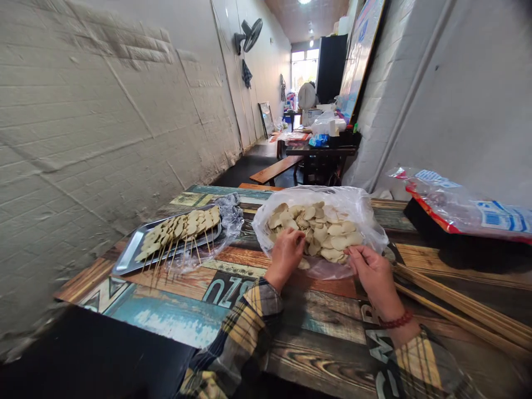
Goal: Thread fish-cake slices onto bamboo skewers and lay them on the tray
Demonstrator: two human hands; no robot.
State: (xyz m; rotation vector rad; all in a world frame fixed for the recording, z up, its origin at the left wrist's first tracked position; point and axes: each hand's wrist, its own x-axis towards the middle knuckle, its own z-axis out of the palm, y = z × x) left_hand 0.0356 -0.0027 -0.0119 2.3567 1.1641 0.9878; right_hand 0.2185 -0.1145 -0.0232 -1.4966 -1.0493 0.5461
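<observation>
1. Pale, thin slices (pixel 318 228) lay heaped in a plastic bag (pixel 371 215), mid-frame in the head view.
2. The left hand (pixel 286 252) was on the heap's left side. The right hand (pixel 374 274) was at its right edge. I could not tell whether either one's fingertips were pinched on a slice.
3. Slices could spill, I thought, if a hand tugged the bag.
4. Long sticks (pixel 457 301), lower right, could roll if the right arm bumped them.

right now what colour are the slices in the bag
The slices are pale beige, best seen in the head view.
</observation>
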